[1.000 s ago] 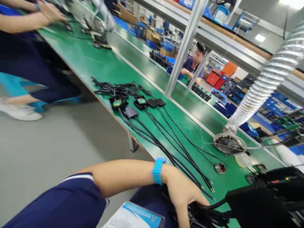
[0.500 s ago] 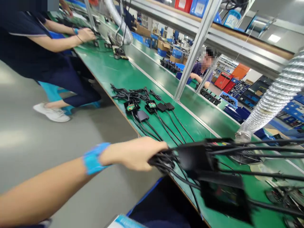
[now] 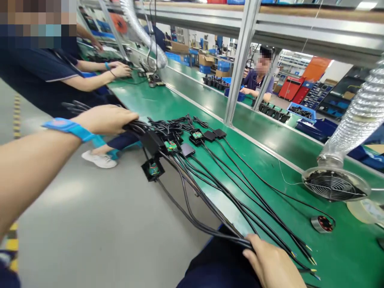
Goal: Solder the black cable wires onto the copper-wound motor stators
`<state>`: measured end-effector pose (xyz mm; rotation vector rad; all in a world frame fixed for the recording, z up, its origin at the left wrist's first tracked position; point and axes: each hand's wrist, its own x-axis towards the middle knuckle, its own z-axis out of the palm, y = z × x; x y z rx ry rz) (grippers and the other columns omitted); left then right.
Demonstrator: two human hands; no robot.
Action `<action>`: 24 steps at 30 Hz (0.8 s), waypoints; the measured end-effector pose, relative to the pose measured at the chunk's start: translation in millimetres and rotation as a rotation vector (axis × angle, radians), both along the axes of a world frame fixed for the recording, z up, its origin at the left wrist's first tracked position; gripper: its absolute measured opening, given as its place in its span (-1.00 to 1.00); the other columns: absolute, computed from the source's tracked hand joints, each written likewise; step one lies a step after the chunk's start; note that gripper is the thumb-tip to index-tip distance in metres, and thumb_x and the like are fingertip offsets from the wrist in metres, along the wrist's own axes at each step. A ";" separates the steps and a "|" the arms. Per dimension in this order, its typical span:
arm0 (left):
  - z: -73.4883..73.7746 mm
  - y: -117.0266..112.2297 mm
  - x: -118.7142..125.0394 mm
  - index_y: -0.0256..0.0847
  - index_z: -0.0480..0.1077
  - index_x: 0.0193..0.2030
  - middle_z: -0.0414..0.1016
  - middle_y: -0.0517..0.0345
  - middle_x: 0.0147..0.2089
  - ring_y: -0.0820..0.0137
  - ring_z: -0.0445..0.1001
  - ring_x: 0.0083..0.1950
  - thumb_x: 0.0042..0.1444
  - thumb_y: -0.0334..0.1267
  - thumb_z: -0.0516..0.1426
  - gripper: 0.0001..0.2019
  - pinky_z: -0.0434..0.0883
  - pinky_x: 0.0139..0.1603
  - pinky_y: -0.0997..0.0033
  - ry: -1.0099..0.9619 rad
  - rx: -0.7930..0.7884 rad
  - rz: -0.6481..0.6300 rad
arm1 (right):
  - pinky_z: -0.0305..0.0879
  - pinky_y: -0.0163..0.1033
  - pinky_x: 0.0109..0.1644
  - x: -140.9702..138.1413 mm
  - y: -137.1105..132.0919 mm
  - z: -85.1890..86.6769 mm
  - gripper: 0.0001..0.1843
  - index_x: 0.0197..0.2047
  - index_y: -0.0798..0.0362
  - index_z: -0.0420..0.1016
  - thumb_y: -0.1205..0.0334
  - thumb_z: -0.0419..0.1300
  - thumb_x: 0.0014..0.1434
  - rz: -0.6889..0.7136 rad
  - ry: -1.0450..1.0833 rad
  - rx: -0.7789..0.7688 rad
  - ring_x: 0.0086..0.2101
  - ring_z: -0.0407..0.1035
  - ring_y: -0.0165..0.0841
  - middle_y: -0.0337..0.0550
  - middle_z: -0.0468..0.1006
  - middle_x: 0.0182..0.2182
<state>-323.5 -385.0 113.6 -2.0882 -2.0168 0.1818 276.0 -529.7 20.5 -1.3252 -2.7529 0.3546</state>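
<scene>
My left hand [image 3: 109, 119], with a blue wristband, is closed around a bundle of black cables near the bench's left edge. Beside it, small black boxes with green circuit boards [image 3: 153, 169] hang on the cables, one past the table edge. My right hand [image 3: 270, 260] grips the same black cables [image 3: 207, 230] farther along, at the lower right. The cables stretch between both hands across the near edge. More boxed boards [image 3: 197, 135] and coiled black cables [image 3: 180, 122] lie on the green bench. Several cable ends there show bare coloured wires [image 3: 313, 261].
A round metal part [image 3: 322, 224] lies on the green bench [image 3: 249, 160]. A fume hose with a round fan grille [image 3: 331, 186] stands at right. A metal post [image 3: 240, 64] rises behind the cables. A co-worker [image 3: 87, 82] sits at left; another person [image 3: 259, 76] is across the bench.
My left hand has moved left and up with the cables and boxes, away from the right side of the bench. My right hand has come into view holding the cables. The view has shifted slightly.
</scene>
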 end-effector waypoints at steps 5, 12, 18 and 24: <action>-18.5 54.8 25.0 -0.50 0.38 0.09 0.55 0.03 -0.07 0.41 0.34 -0.14 0.09 -0.37 0.15 -0.58 0.21 -0.01 0.47 0.139 -0.104 -0.099 | 0.27 -0.29 -0.52 -6.2 13.1 -41.0 -0.83 -0.14 -0.05 0.39 0.20 -0.02 0.45 -0.234 -0.048 0.104 -0.51 0.58 -0.29 -0.28 0.64 -0.47; -51.1 130.2 91.5 -0.54 0.32 0.12 0.49 -0.14 0.09 0.35 0.35 0.01 0.22 -0.32 0.05 -0.62 0.15 0.09 0.38 0.091 0.019 -0.057 | 0.15 -0.28 -0.55 30.3 58.3 -49.9 -0.72 -0.21 0.01 0.33 0.15 -0.11 0.49 -0.449 -0.214 0.407 -0.54 0.53 -0.31 -0.18 0.61 -0.43; -51.5 143.0 125.9 -0.57 0.27 0.18 0.47 -0.15 0.17 0.31 0.30 0.11 0.19 -0.25 0.11 -0.51 0.10 0.18 0.33 -0.032 0.157 -0.010 | 0.15 -0.25 -0.57 46.6 84.0 -37.1 -0.73 -0.23 0.00 0.34 0.12 -0.07 0.48 -0.497 -0.226 0.467 -0.54 0.52 -0.30 -0.22 0.59 -0.41; 1.2 90.6 77.4 -0.59 0.28 0.16 0.33 -0.20 0.23 0.14 0.24 0.19 0.23 -0.20 0.01 -0.51 0.09 0.27 0.09 -0.112 0.350 0.114 | 0.27 -0.25 -0.56 35.7 48.3 -0.2 -0.57 -0.13 -0.03 0.32 -0.05 -0.25 0.50 -0.382 -0.012 0.565 -0.56 0.53 -0.32 -0.23 0.61 -0.45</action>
